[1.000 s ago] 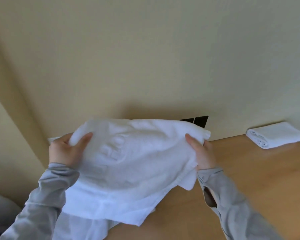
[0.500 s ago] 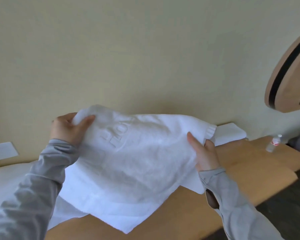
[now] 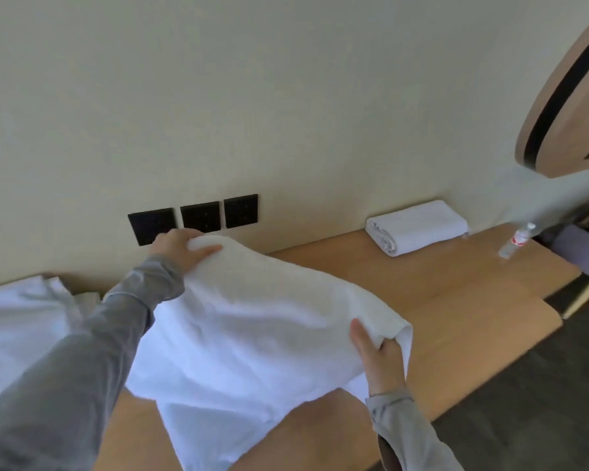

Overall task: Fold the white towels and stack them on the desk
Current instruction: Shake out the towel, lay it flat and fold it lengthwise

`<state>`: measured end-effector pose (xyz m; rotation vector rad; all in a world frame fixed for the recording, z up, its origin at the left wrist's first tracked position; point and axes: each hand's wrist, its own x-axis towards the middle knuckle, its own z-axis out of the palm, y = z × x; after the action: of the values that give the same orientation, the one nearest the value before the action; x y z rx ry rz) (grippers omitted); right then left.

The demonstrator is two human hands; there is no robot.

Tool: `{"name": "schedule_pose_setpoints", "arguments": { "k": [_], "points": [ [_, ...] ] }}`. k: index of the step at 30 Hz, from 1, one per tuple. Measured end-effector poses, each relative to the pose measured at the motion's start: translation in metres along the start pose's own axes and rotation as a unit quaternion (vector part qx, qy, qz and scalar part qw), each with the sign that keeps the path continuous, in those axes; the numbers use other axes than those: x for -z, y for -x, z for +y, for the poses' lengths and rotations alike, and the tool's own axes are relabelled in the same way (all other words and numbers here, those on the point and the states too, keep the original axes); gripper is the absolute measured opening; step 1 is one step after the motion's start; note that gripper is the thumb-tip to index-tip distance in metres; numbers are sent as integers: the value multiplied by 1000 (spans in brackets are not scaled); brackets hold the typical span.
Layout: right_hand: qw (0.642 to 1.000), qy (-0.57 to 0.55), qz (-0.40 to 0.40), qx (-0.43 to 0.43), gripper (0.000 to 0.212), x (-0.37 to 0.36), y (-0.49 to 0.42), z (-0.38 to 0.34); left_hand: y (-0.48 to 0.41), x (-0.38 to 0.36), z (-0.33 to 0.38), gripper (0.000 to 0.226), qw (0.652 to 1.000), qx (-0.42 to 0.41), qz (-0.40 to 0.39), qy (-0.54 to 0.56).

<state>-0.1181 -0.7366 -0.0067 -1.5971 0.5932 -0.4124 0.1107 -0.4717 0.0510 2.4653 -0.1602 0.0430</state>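
A large white towel [image 3: 252,328] is held above the wooden desk [image 3: 456,300], draping down over its near edge. My left hand [image 3: 177,246] grips the towel's far left corner close to the wall. My right hand [image 3: 378,358] grips the right corner, lower and nearer to me, with the thumb on top of the cloth. One folded white towel [image 3: 419,226] lies on the desk against the wall at the back right. More white cloth [image 3: 21,321] lies heaped at the left.
Three black wall plates [image 3: 194,217] sit on the wall just behind my left hand. A small plastic bottle [image 3: 515,239] stands near the desk's right end. A round wooden-framed object [image 3: 565,96] hangs at the upper right. Dark floor lies beyond the desk's right edge.
Both hands have lowered the towel toward the desk, the right hand coming down and nearer to me. The view has tilted down, and the wall plates show again.
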Motion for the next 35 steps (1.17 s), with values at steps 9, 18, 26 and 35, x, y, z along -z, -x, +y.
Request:
{"name": "schedule_pose_setpoints", "arguments": {
  "k": [9, 18, 26, 35],
  "points": [
    [976, 4, 81, -203, 38, -6, -94, 75, 27, -187, -15, 91, 991, 13, -127, -44],
    [906, -276, -34, -318, 59, 28, -120, 98, 149, -255, -19, 136, 950, -5, -250, -186],
    [877, -222, -74, -419, 55, 66, -180, 80, 147, -248, -11, 129, 932, -29, -244, -268],
    [995, -29, -84, -49, 53, 43, -232, 17, 153, -226, -26, 91, 958, 48, -151, -239]
  ]
}}
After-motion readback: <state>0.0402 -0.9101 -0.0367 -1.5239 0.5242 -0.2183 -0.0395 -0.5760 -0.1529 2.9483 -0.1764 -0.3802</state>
